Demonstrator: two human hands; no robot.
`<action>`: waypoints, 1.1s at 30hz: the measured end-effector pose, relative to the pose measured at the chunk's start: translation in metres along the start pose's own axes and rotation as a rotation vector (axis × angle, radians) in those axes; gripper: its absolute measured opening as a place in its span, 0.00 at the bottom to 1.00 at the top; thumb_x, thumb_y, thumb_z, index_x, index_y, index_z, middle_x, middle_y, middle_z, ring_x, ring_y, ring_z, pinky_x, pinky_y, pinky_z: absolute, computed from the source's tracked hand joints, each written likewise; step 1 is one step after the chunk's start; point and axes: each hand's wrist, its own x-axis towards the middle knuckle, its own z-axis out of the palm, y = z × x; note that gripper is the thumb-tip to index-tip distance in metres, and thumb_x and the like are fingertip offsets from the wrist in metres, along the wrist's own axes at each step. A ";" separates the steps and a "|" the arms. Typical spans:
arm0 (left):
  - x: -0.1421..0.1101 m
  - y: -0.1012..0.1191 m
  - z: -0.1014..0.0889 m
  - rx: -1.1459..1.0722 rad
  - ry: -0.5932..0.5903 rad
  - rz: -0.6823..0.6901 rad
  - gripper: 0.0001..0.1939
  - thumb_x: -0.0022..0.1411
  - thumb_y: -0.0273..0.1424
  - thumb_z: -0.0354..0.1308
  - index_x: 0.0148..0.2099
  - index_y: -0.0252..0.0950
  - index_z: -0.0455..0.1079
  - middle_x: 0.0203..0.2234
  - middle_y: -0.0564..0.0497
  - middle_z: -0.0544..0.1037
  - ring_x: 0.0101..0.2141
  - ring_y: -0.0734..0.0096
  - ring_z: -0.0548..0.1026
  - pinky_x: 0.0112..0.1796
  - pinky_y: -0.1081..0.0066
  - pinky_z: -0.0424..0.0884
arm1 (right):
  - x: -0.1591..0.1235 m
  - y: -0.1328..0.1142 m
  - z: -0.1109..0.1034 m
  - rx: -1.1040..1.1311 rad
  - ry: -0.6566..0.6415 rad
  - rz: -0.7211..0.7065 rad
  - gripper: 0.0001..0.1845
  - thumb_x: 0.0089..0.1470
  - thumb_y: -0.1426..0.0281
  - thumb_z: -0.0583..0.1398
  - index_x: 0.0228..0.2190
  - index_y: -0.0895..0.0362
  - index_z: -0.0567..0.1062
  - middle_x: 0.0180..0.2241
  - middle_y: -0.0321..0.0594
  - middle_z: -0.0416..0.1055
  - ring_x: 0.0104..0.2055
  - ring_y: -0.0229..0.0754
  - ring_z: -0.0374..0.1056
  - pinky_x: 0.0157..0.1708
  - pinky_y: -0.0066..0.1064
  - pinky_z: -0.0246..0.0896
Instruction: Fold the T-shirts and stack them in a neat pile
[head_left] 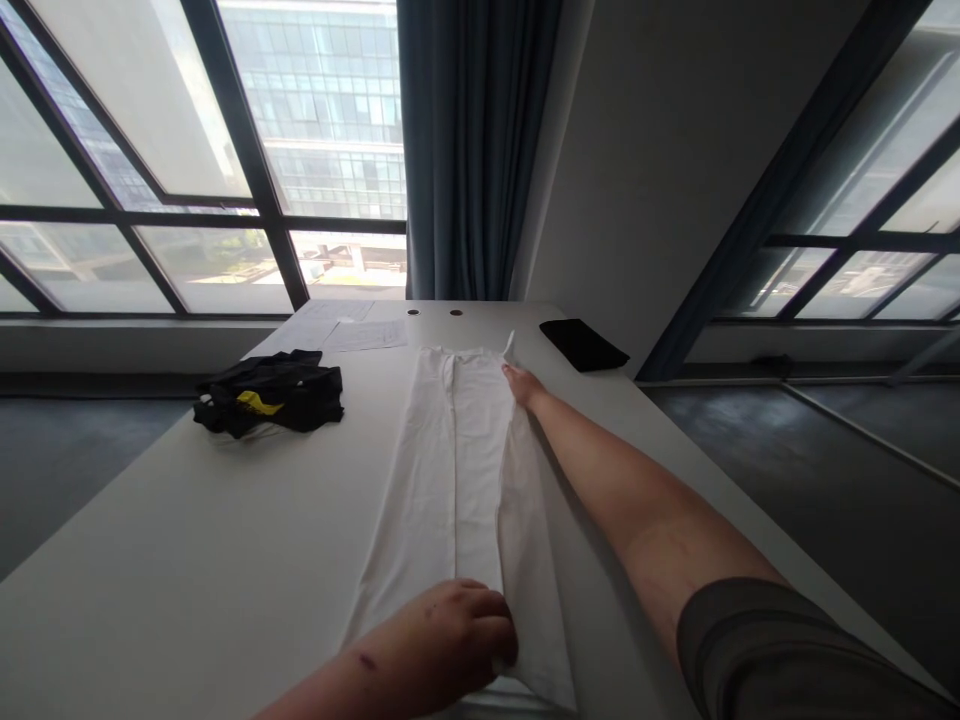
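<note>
A long white garment (pixel 476 460) lies lengthwise on the table; I cannot tell its exact kind. At its near end, my left hand (pixel 457 640) is closed, with the fingers curled around part of the fabric. My right hand (pixel 523 386) reaches to the far right corner and pinches it, so a small tip of cloth stands up above the fingers. Between the two hands, the garment's right edge is raised into a loose fold. A long crease runs down its middle.
The white table (pixel 247 560) carries a crumpled black garment with a yellow patch (pixel 300 395) on the left. Paper sheets (pixel 367 334) lie at the far left, and a folded black cloth (pixel 583 344) at the far right. A blue curtain (pixel 476 150) hangs behind.
</note>
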 end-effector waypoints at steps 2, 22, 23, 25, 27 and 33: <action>-0.016 -0.006 0.000 -0.012 -0.020 -0.043 0.09 0.61 0.22 0.63 0.41 0.41 0.74 0.40 0.53 0.81 0.39 0.71 0.79 0.48 0.74 0.72 | 0.003 -0.018 0.019 -0.039 -0.052 -0.047 0.33 0.73 0.55 0.44 0.67 0.59 0.67 0.69 0.47 0.63 0.71 0.44 0.59 0.69 0.35 0.50; -0.007 -0.063 -0.021 -0.204 -0.234 -0.020 0.23 0.60 0.36 0.70 0.58 0.48 0.76 0.55 0.51 0.79 0.53 0.57 0.78 0.58 0.61 0.70 | -0.033 -0.042 0.080 -0.455 0.055 0.000 0.27 0.62 0.69 0.55 0.61 0.53 0.72 0.57 0.53 0.73 0.58 0.56 0.68 0.57 0.46 0.59; -0.007 -0.066 -0.020 -0.239 -0.227 0.006 0.22 0.60 0.34 0.69 0.57 0.47 0.77 0.56 0.51 0.79 0.54 0.58 0.77 0.59 0.62 0.69 | -0.032 -0.042 0.081 -0.455 0.051 -0.001 0.27 0.61 0.70 0.55 0.61 0.54 0.72 0.57 0.53 0.74 0.57 0.55 0.70 0.56 0.45 0.60; -0.010 -0.070 -0.016 -0.296 -0.204 0.052 0.19 0.61 0.27 0.66 0.55 0.45 0.79 0.57 0.53 0.79 0.54 0.60 0.78 0.60 0.64 0.68 | -0.028 -0.042 0.081 -0.454 0.047 -0.005 0.27 0.60 0.71 0.55 0.60 0.55 0.73 0.55 0.52 0.75 0.56 0.55 0.71 0.54 0.44 0.61; -0.012 -0.071 -0.013 -0.329 -0.181 0.089 0.21 0.61 0.20 0.60 0.53 0.43 0.79 0.57 0.54 0.79 0.54 0.64 0.78 0.61 0.68 0.68 | -0.026 -0.042 0.082 -0.450 0.048 -0.009 0.27 0.60 0.72 0.55 0.60 0.55 0.73 0.55 0.51 0.76 0.55 0.54 0.72 0.53 0.43 0.62; -0.011 -0.068 -0.001 -0.139 -0.104 0.016 0.06 0.65 0.32 0.66 0.45 0.43 0.80 0.45 0.54 0.83 0.45 0.65 0.79 0.55 0.67 0.69 | -0.028 -0.044 0.079 -0.421 0.066 -0.028 0.27 0.60 0.72 0.54 0.59 0.55 0.73 0.55 0.50 0.77 0.56 0.52 0.72 0.54 0.40 0.61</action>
